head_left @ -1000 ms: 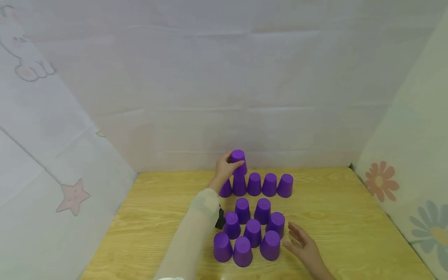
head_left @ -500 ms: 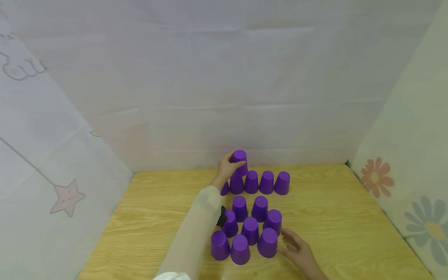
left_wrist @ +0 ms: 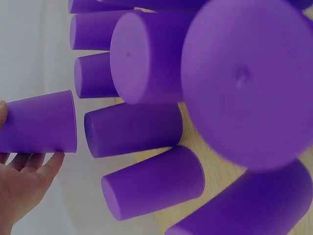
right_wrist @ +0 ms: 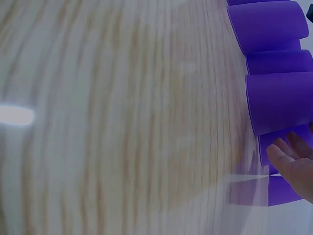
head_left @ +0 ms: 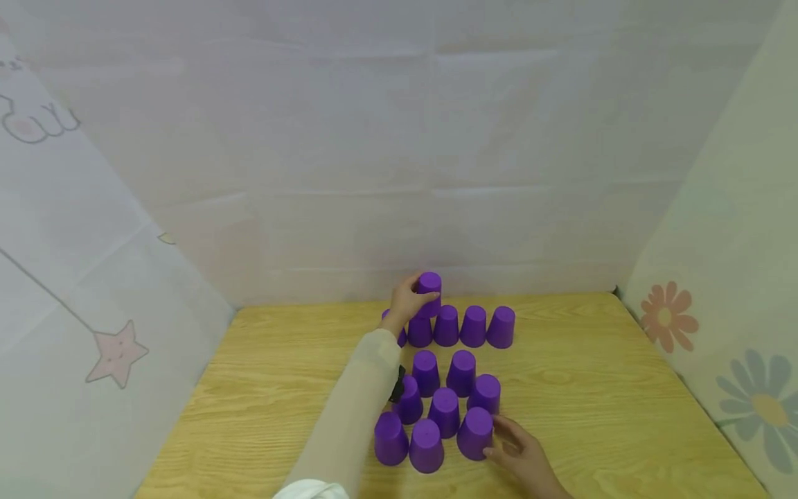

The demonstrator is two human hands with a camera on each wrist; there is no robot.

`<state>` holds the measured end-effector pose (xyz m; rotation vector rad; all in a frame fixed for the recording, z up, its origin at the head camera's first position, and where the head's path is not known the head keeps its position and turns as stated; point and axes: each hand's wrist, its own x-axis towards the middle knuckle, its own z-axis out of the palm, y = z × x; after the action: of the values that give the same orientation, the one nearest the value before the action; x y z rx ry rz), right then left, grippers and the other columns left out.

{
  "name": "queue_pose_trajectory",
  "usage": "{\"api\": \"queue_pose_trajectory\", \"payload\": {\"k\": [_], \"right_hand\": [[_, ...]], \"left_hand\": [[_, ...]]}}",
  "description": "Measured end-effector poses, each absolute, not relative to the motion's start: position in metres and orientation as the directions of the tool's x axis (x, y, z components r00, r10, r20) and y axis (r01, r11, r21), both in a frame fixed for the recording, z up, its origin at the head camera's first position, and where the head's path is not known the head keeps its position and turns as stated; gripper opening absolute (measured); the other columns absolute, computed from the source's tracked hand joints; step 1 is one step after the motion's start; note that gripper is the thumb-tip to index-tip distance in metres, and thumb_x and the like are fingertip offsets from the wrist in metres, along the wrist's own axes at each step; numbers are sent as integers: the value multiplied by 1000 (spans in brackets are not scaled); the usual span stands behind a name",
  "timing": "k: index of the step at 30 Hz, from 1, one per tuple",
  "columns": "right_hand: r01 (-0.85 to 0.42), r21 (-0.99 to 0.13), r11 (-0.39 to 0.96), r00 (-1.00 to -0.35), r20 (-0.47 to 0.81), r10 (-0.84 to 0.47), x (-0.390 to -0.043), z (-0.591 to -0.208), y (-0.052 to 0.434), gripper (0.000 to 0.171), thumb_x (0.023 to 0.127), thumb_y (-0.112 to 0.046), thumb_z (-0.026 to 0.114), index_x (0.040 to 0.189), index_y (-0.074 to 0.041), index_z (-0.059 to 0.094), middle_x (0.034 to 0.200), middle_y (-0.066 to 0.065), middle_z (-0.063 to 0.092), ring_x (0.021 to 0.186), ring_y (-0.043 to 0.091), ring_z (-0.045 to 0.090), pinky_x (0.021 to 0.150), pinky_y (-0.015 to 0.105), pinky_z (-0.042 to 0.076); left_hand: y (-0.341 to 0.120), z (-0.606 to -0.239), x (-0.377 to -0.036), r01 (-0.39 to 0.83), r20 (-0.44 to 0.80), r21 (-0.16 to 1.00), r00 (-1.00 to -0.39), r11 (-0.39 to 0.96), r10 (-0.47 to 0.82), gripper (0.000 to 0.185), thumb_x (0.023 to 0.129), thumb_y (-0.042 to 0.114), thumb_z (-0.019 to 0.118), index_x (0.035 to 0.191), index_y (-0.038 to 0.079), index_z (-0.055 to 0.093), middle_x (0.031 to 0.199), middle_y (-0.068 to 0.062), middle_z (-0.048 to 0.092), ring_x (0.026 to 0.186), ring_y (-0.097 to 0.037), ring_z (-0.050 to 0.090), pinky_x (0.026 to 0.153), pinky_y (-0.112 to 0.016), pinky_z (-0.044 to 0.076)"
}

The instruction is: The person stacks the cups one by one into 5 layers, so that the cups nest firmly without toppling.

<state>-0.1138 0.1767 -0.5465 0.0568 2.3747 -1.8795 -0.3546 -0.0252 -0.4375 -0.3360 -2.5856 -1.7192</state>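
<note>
Upside-down purple cups stand on a wooden table (head_left: 592,388). My left hand (head_left: 415,296) grips one purple cup (head_left: 430,283) just above the back row of cups (head_left: 473,326), over its left end. In the left wrist view that held cup (left_wrist: 41,122) lies against my fingers (left_wrist: 22,183). Nearer me is a cluster of several cups (head_left: 445,410). My right hand (head_left: 506,443) lies on the table with its fingers touching the front-right cup (head_left: 474,433); its fingertips (right_wrist: 288,149) show against a cup (right_wrist: 281,100) in the right wrist view.
White cloth walls with star and flower prints enclose the table at the back and on both sides. Bare wood (head_left: 262,388) lies left and right of the cups. A small black object (head_left: 397,384) shows on my left sleeve.
My left hand has lowered its cup slightly toward the back row. My right hand has slid left until its fingers reach the front-right cup.
</note>
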Motion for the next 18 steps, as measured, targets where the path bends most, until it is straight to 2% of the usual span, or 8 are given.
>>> {"api": "queue_pose_trajectory", "payload": {"k": [4, 5, 8, 12, 18], "right_hand": [[80, -968, 237, -995, -91, -36, -115, -551, 174, 53, 83, -16, 68, 131, -3, 50, 130, 19, 55, 113, 7, 52, 101, 62, 35], [84, -967, 239, -995, -94, -31, -116, -552, 174, 53, 82, -17, 69, 131, -4, 50, 130, 18, 55, 112, 5, 52, 102, 61, 35], [88, -963, 256, -995, -98, -29, -117, -555, 172, 54, 82, -19, 69, 131, -4, 50, 130, 18, 55, 117, 14, 52, 102, 58, 37], [97, -962, 255, -994, -109, -32, -118, -555, 169, 56, 82, -19, 70, 131, -3, 49, 131, 20, 54, 123, 37, 47, 101, 55, 40], [75, -973, 220, -997, -81, -16, -120, -558, 164, 55, 81, -18, 71, 130, -4, 49, 132, 21, 52, 122, 39, 48, 100, 49, 44]], "left_hand": [[-22, -439, -354, 190, 139, 920, -976, 342, 167, 63, 82, 12, 70, 137, -1, 42, 133, -22, 51, 123, -35, 50, 105, -40, 42], [-21, -439, -354, 194, 144, 920, -976, 341, 166, 63, 82, 12, 70, 137, -2, 42, 132, -23, 52, 122, -35, 51, 104, -40, 42], [-20, -442, -355, 204, 154, 915, -974, 348, 166, 62, 82, 11, 70, 136, -2, 44, 129, -23, 55, 120, -35, 52, 103, -40, 44], [-18, -447, -356, 210, 159, 907, -973, 364, 165, 61, 82, 12, 70, 135, -2, 45, 129, -22, 55, 120, -35, 53, 102, -40, 45], [-16, -453, -359, 218, 170, 910, -972, 352, 163, 63, 82, 12, 70, 136, -4, 43, 129, -24, 54, 120, -36, 52, 102, -40, 44]]}}
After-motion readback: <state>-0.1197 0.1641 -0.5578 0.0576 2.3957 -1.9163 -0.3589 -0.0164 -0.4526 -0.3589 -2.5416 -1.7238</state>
